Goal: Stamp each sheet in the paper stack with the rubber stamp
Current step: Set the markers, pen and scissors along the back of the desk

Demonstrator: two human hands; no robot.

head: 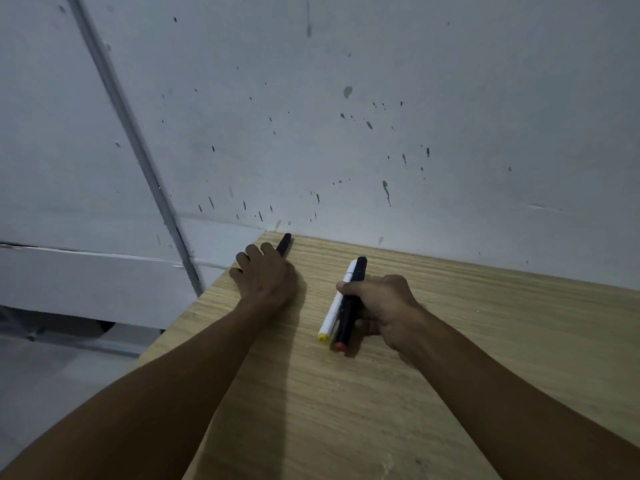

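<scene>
Hands work at the far left corner of a wooden table, seen from the head camera. The left hand lies palm down near the table's left edge, fingers curled over a black marker whose far end sticks out past the fingertips toward the wall; whether the fingers truly clasp it or only rest on it I cannot tell. The right hand, just right of the left, grips two markers side by side: a white marker with a yellow end cap nearest the person, and a black one with a red cap touching it on its right. Both lie lengthwise, pointing away from the person, their near ends poking out below the fist and far ends above the thumb. Neither stamp nor paper stack shows anywhere near either hand. The wall beyond the fingers is pale and spattered with dark flecks.
</scene>
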